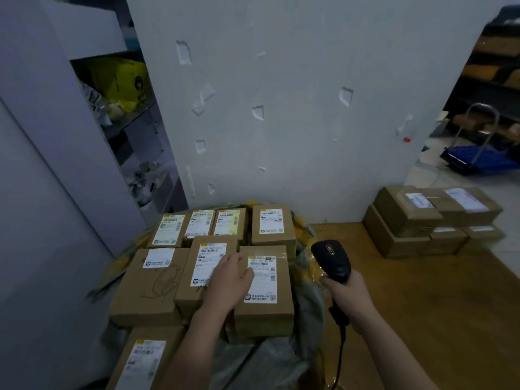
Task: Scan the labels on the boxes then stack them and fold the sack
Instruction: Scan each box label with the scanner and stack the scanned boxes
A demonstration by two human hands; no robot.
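Left hand (228, 280) lies palm-down across two boxes. Its fingers are fairly straight and together over the label of the middle box (187, 294), and the thumb is spread onto the label edge of the right box (264, 311). Fingertips are soft with blur; cannot tell if any hook into the gap between the two.

Right hand (347, 294) is wrapped round the handle of a black scanner (332, 258). The scanner head sits just right of the right box, apart from it. The handle is mostly hidden in the fist. The cable (342, 342) drops below the hand and is cut off at the bottom edge.

Left of the left hand is the headphone-print box (152, 291). Beyond its fingertips is the back row (270, 225) of four boxes, labels up, text too small to read. Beside the left forearm is the near box (146, 358), cut by the bottom edge.

The sack (308, 305), grey and yellow, lies crumpled between the two hands and under the cluster, mostly hidden by boxes.

Far beyond the right hand, stacked boxes (408, 220) sit in two layers on the wooden floor (436, 319), their right side blurred. Far left of the left hand is a dim shelf (132, 114); its contents are hard to make out.
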